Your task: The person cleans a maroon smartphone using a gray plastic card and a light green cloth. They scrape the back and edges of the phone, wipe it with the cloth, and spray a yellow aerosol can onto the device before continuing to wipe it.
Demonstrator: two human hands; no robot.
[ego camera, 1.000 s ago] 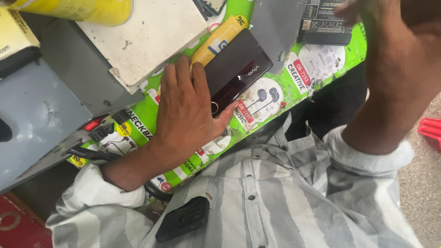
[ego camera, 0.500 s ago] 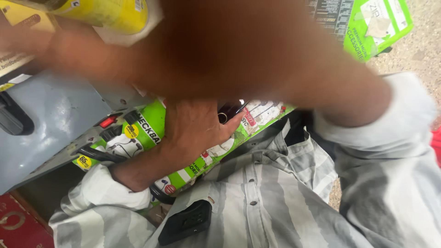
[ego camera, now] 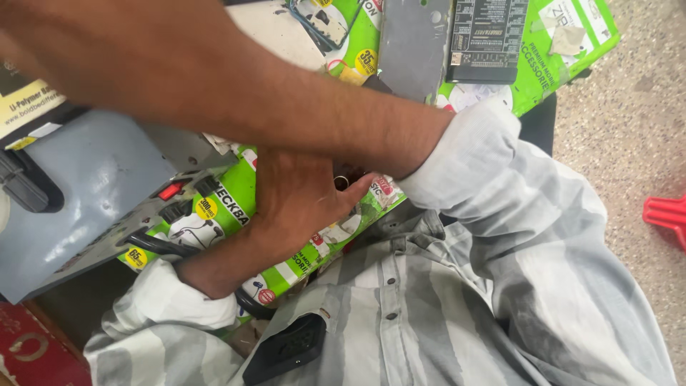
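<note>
We note the left hand (ego camera: 296, 204) lying flat, palm down, fingers together, on the green packaging sheet (ego camera: 229, 207) covering the surface; it seems to pin down a dark item (ego camera: 341, 182), mostly hidden, with a small ring showing at the thumb; whether the grip closes on it we cannot tell. The right forearm (ego camera: 236, 93) crosses above toward upper left; its hand is out of view. A grey box (ego camera: 78, 193) sits left. Compared with a second ago: the dark wallet-like item, then plainly exposed, is now covered; the right arm has swung across.
</note>
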